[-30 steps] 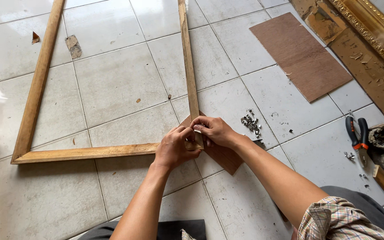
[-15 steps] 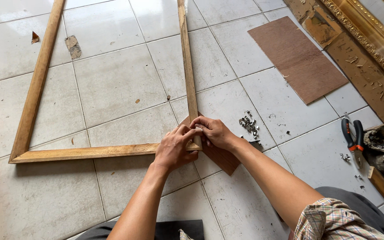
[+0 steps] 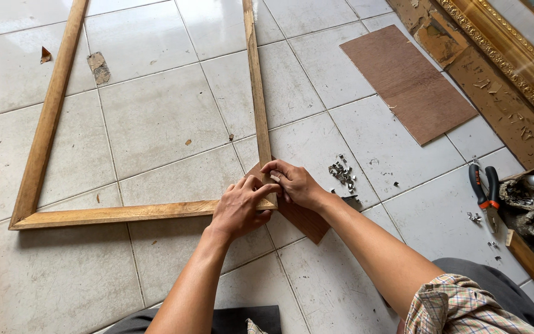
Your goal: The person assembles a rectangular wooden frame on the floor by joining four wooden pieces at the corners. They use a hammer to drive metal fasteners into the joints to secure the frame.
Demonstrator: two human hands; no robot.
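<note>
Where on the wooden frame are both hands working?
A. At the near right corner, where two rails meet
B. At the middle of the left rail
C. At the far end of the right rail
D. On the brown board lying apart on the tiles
A: the left hand and the right hand meet at the near right corner of the wooden frame, where the bottom rail joins the right rail, over a small brown board.

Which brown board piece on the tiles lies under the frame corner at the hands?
The small board beneath the wooden frame corner; the larger board lies apart, upper right.
</note>
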